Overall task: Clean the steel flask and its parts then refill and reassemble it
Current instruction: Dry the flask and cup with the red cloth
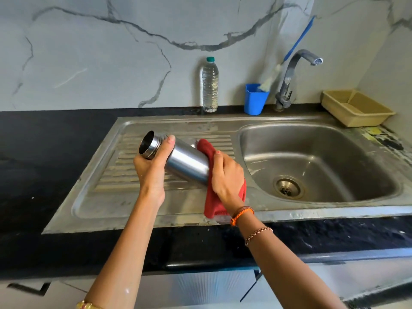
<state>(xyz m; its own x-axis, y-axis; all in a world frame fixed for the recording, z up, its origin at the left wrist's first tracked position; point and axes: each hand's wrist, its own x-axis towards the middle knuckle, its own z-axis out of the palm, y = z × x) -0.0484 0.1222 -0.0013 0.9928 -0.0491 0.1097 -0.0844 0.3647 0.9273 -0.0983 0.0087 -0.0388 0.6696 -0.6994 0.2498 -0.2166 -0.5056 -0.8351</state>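
Steel sink dry-looking, tap off. Flask held tilted over the drainboard, mouth open, no lid seen. Left hand curled round its neck; right hand presses red cloth round the base. Judged: drying stage; refill from water bottle and reassembly remain. No legible writing.

Left hand and right hand both curled in grips, forearms converging.

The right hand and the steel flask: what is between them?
In the head view, a red cloth lies between the right hand and the base end of the steel flask; the hand presses it against the flask.
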